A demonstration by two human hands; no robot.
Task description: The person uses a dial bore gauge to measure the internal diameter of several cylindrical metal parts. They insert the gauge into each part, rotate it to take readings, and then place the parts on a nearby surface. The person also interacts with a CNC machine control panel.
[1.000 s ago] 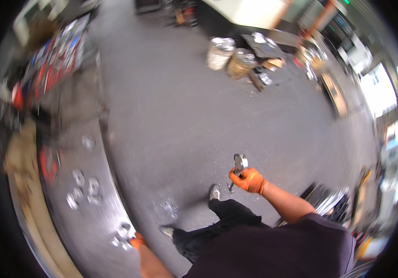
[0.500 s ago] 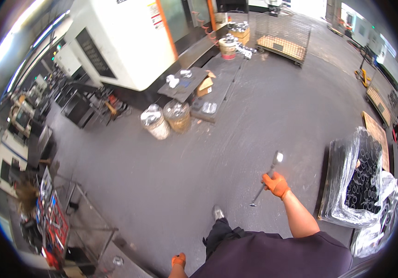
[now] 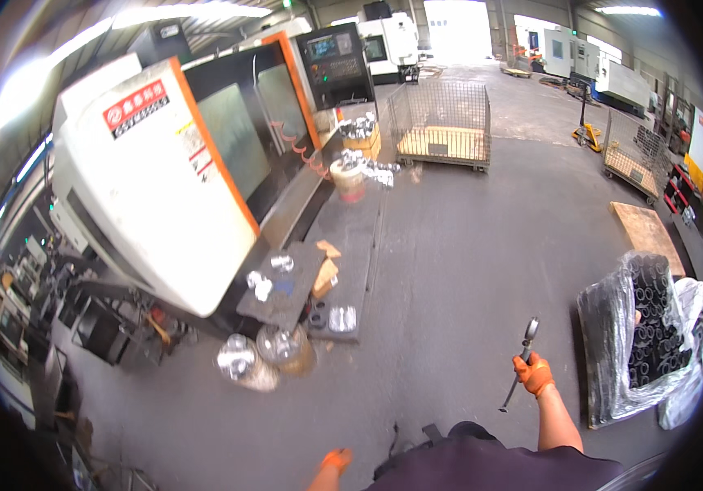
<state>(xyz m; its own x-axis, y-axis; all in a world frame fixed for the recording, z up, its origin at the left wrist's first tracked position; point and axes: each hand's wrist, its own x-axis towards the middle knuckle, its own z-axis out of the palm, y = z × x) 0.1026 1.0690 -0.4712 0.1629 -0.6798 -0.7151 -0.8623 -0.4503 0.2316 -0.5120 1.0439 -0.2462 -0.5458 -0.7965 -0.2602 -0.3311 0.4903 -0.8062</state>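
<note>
My right hand (image 3: 536, 376), in an orange glove, is closed around the middle of a dial bore gauge (image 3: 531, 334). The round dial points up, and the thin stem slants down below the fist to a small cross-shaped tip. The gauge is held over the grey floor, touching nothing else. Low in the picture hangs my left hand (image 3: 337, 460), also gloved in orange, beside my body and away from any object. It is small and blurred, so how its fingers lie cannot be made out.
A white machine (image 3: 155, 188) with orange trim stands at left. Before it are a low bench (image 3: 290, 299) with parts and two tubs (image 3: 245, 368). Ahead is a wire mesh cart (image 3: 441, 123). To my right lie a plastic-wrapped stack of black tubes (image 3: 601, 352) and a wooden board (image 3: 646, 233).
The view has lifted and turned, so the machine and mesh cart show more fully. My right hand still grips the gauge, and the metal rack at lower left has mostly slipped out of view.
</note>
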